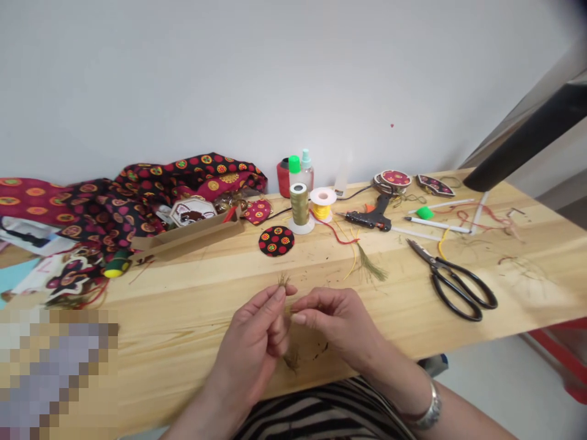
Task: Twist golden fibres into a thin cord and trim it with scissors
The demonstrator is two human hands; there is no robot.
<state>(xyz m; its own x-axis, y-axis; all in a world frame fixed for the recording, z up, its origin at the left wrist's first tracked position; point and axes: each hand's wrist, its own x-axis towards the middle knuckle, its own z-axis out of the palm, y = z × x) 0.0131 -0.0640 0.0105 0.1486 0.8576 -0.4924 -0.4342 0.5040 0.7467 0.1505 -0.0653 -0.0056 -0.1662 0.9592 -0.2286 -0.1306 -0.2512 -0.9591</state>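
My left hand (257, 336) and my right hand (334, 321) meet over the front edge of the wooden table (183, 318). Both pinch a small bundle of olive-green threads (284, 282); its frayed tip sticks up above my left fingertips and a tuft hangs below my hands. A loose olive tassel (372, 267) lies on the table just beyond my right hand.
Black scissors (458, 282) lie to the right. Behind are a black glue gun (372, 218), an olive thread spool (299, 205), a yellow spool (323, 203), a round fabric patch (276, 240), a cardboard box (192, 235), patterned cloth (137, 195), bottles and white sticks.
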